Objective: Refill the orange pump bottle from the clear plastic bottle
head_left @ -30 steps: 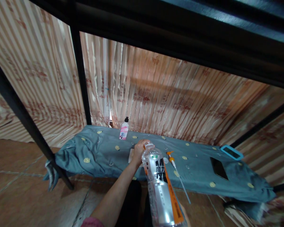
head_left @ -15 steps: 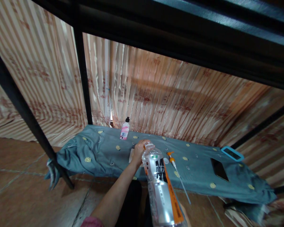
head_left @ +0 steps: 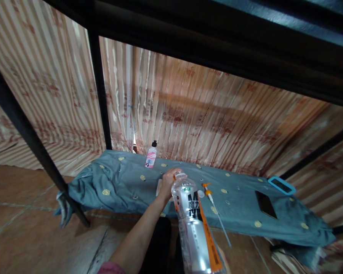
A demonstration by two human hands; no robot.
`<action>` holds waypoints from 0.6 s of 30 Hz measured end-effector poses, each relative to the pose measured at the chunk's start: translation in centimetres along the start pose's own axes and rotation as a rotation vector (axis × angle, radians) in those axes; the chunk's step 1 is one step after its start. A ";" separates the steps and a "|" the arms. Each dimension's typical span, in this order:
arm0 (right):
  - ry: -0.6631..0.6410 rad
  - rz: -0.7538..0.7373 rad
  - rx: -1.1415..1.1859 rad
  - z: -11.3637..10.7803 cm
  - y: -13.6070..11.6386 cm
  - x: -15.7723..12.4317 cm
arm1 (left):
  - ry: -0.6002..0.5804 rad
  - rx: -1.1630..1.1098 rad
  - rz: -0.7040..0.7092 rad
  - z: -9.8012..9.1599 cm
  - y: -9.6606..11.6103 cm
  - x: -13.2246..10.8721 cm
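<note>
A large clear plastic bottle (head_left: 193,228) with a silver, orange and black label is tilted, its mouth pointing away from me. My right hand (head_left: 224,260) holds it low on its right side; most of that hand is hidden behind the bottle. My left hand (head_left: 168,182) is closed around a white container (head_left: 159,187) at the bottle's mouth; the hand covers most of that container. Right of the bottle, an orange and white pump head (head_left: 208,192) with a long tube lies on the cloth. Beside it is a small white round cap (head_left: 201,194).
A pink-labelled bottle with a black cap (head_left: 151,155) stands at the back of the bench covered in blue-green cloth (head_left: 125,190). To the right lie a dark phone (head_left: 265,204) and a blue-framed object (head_left: 282,185). Black metal posts (head_left: 101,95) and a beam surround the bench.
Both hands and the tilted bottle keep nearly the same place. The view has shifted very slightly.
</note>
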State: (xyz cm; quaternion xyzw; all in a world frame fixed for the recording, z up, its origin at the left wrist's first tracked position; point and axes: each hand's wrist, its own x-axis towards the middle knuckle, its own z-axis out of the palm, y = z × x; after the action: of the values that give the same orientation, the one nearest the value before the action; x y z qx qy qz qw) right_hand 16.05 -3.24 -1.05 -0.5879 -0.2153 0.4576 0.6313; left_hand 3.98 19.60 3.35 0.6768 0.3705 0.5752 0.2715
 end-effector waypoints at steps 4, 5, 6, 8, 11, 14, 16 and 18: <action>0.031 -0.017 -0.006 -0.1 0.3 0.2 | -0.006 0.009 -0.002 0.0 -0.1 0.1; 0.033 -0.017 -0.010 0.0 0.3 0.2 | -0.009 0.011 0.000 0.0 -0.2 0.1; 0.034 -0.016 -0.014 0.0 0.4 0.2 | -0.013 0.011 0.001 0.0 -0.2 0.1; 0.034 -0.011 -0.022 0.1 0.3 0.2 | -0.021 0.011 -0.001 0.0 -0.2 0.1; 0.034 0.001 -0.033 0.1 0.2 0.2 | -0.030 0.018 -0.002 0.0 -0.1 0.1; 0.032 0.012 -0.035 0.1 0.0 0.2 | -0.031 0.026 0.000 0.0 0.0 0.1; 0.021 0.024 -0.031 0.2 -0.1 0.0 | -0.029 0.025 -0.003 0.0 0.1 0.2; 0.004 0.038 -0.028 0.4 -0.2 -0.3 | -0.029 0.021 -0.004 -0.1 0.1 0.2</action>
State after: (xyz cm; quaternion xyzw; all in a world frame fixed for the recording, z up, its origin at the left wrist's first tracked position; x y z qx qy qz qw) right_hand 15.64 -3.26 -0.70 -0.6016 -0.2092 0.4654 0.6146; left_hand 3.94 19.66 3.56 0.6870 0.3741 0.5610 0.2709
